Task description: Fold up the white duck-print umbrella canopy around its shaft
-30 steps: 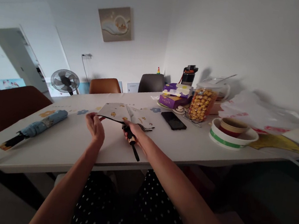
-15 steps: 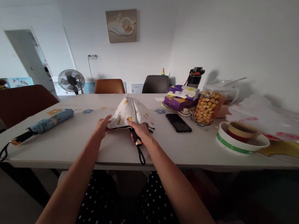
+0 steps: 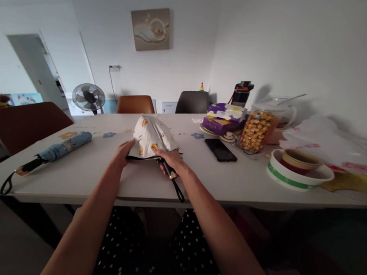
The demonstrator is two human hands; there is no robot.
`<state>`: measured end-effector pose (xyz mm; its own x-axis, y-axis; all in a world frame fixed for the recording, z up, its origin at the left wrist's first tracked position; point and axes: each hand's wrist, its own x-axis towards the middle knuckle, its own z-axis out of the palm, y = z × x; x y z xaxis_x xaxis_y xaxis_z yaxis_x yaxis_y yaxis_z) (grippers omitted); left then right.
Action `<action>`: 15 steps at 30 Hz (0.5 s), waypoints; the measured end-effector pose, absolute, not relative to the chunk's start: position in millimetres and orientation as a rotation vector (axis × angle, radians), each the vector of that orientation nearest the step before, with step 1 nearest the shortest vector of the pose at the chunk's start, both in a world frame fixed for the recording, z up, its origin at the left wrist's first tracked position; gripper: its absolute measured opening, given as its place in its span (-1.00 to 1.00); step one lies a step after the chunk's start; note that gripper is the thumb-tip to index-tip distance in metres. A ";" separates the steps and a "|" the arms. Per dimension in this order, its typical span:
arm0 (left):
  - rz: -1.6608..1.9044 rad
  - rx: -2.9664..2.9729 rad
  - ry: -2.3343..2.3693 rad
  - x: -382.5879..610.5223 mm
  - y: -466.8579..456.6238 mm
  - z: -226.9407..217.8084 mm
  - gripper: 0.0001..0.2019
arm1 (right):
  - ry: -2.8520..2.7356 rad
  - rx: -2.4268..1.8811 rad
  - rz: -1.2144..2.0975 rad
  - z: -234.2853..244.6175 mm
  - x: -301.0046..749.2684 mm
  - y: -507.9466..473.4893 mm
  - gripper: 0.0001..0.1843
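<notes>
In front of me on the table lies a white patterned umbrella (image 3: 152, 136), its canopy loose and its black handle with a wrist loop pointing toward me. My right hand (image 3: 171, 159) is closed around it where canopy and handle meet, the thumb on the fabric. At the canopy's left edge my left hand (image 3: 123, 151) grips the cloth, though its fingertips are partly hidden behind the fabric. Farther left rests a folded blue umbrella (image 3: 65, 146) with a black handle and loop.
On the right are a black phone (image 3: 220, 150), purple tissue packs (image 3: 220, 125), a jar of yellow snacks (image 3: 258, 131), a dark bottle (image 3: 241, 94), a white-green bowl (image 3: 285, 179) holding a brown bowl (image 3: 300, 160), and a plastic bag (image 3: 333, 142). Chairs stand behind the table (image 3: 98, 180).
The white umbrella's canopy has shifted slightly left and its handle has swung a little to the right. Both hands still hold it; the left has moved slightly left.
</notes>
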<state>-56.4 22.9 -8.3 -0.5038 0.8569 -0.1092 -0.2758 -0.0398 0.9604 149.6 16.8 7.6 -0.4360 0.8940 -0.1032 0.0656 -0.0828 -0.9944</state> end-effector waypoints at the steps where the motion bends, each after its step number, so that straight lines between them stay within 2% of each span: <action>1: 1.712 0.681 1.413 -56.5 22.8 -8.5 -0.73 | -1.539 -1.044 1.592 7.2 149.7 16.5 -0.60; 5: 1.900 0.840 1.638 -58.1 25.7 -9.0 -0.79 | -1.507 -1.085 1.612 8.5 149.6 17.1 -0.49; 9: 2.133 0.874 1.642 -60.8 31.9 -13.6 -0.74 | -1.378 -1.213 1.595 8.9 148.8 20.8 -0.46; 12: 2.022 0.859 1.702 -61.0 34.1 -18.0 -0.73 | -1.348 -1.236 1.598 5.7 147.7 23.6 -0.46; 15: 1.864 0.933 1.990 -60.8 34.1 -20.7 -0.76 | -1.360 -1.231 1.564 1.9 146.6 24.9 -0.44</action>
<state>-60.8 34.1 -20.7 -0.7602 0.6060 0.2344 0.2734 -0.0289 0.9615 146.6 24.9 1.9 -0.2896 0.9356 -0.2018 0.0694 -0.1898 -0.9794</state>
